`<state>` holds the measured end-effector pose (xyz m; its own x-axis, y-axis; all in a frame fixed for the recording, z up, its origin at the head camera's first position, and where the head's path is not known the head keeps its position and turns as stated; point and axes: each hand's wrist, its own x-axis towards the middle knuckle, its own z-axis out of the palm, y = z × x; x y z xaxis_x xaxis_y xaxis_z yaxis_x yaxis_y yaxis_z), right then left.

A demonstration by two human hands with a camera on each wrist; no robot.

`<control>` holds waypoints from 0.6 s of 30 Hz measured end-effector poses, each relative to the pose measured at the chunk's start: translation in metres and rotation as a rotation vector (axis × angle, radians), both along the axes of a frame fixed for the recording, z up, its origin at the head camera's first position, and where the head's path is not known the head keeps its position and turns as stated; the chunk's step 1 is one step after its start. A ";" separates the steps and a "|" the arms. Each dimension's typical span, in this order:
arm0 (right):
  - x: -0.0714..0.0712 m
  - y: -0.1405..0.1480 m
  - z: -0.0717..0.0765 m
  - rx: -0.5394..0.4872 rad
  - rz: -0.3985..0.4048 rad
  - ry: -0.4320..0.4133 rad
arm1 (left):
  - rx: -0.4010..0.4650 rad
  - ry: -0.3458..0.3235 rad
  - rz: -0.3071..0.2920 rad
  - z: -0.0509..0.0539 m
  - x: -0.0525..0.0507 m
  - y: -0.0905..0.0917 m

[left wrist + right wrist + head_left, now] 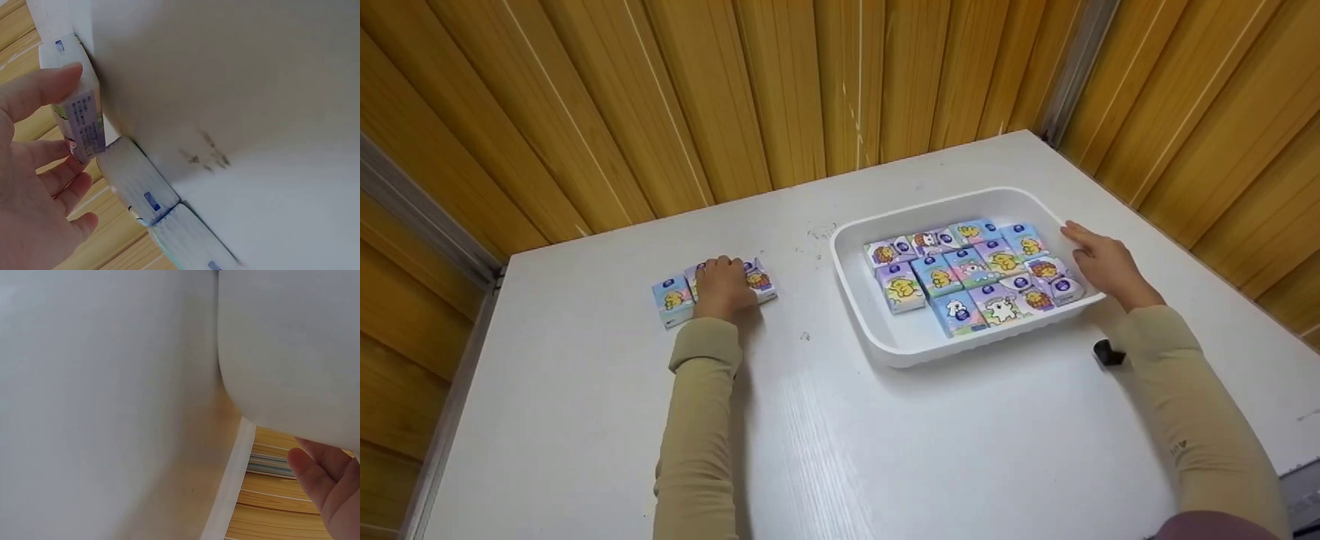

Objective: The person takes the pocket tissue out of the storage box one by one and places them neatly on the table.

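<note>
My left hand (721, 289) is over a short row of small cartoon-printed tissue packs on the left of the table. In the left wrist view its thumb and fingers pinch the end tissue pack (84, 118), which stands at an angle to the two neighbouring packs (138, 180). From the head view, that row shows a blue pack (672, 300) at its left end; the hand partly covers the others. My right hand (1110, 264) touches the right rim of a white tray (877, 330) with fingers fairly straight. Several similar packs (937, 276) lie inside the tray.
A small black object (1108, 352) lies on the white table (840, 450), below the tray's right corner and near the right sleeve. Yellow wood-patterned panels (780, 90) rise behind the table and along its right side.
</note>
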<state>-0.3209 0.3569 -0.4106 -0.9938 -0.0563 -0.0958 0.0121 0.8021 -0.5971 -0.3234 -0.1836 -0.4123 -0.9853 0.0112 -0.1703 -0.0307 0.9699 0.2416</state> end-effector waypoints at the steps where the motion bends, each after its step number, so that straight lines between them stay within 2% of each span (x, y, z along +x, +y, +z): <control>1: 0.000 0.000 0.000 -0.001 -0.001 0.000 | -0.006 -0.004 -0.002 0.000 0.000 -0.001; 7: 0.000 0.000 -0.001 -0.006 -0.005 0.013 | 0.030 -0.035 0.031 -0.002 0.000 -0.004; 9: 0.000 0.000 -0.002 0.007 0.000 0.040 | 0.035 -0.042 0.036 -0.002 0.000 -0.004; 14: 0.000 0.001 -0.003 0.036 0.011 0.083 | 0.020 -0.048 0.022 -0.001 -0.001 -0.005; 18: 0.001 0.001 -0.003 0.027 0.010 0.075 | 0.036 -0.059 0.037 -0.001 -0.003 -0.005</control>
<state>-0.3204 0.3578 -0.4135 -0.9977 -0.0643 -0.0228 -0.0396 0.8178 -0.5741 -0.3260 -0.1884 -0.4133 -0.9734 -0.0181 -0.2283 -0.0818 0.9586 0.2727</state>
